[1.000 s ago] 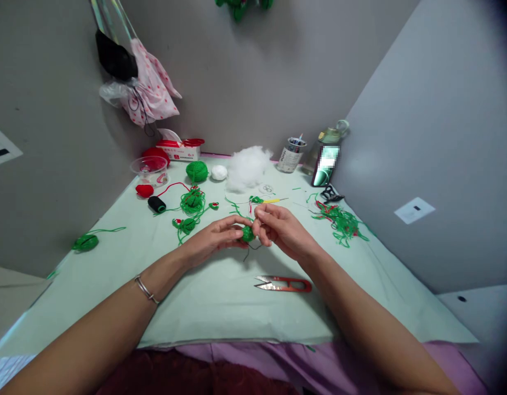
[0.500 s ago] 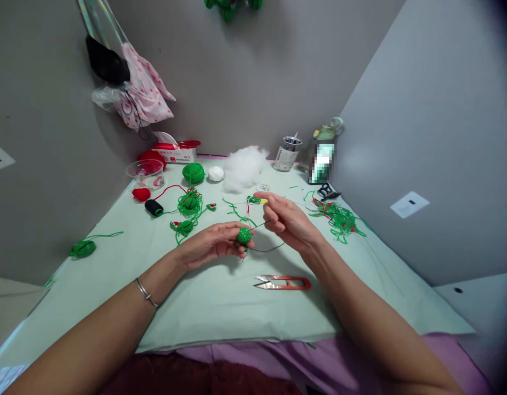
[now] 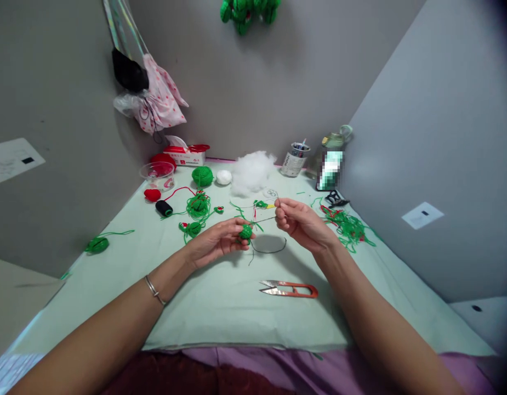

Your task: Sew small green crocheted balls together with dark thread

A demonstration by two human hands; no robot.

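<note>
A small green crocheted ball point(image 3: 245, 232) is held between the fingers of my left hand point(image 3: 222, 240), near the middle of the table. My right hand point(image 3: 297, 218) is closed in a pinch on a dark thread point(image 3: 263, 221), which runs taut from the ball. A loop of the same dark thread hangs below, between the hands. Orange-handled thread snips point(image 3: 289, 289) lie on the cloth in front of the hands. Beyond my fingers lies a small green piece point(image 3: 260, 204) with a yellow part.
White stuffing point(image 3: 253, 173), a green yarn ball point(image 3: 202, 176) and a black spool point(image 3: 164, 208) lie farther back. Green and red yarn scraps point(image 3: 348, 226) are at the right. A can of pens point(image 3: 295, 160) and a phone point(image 3: 330, 171) stand by the wall.
My right hand's extended index finger has curled in to a pinch on the thread. The view has shifted, so the whole scene appears a little farther right.
</note>
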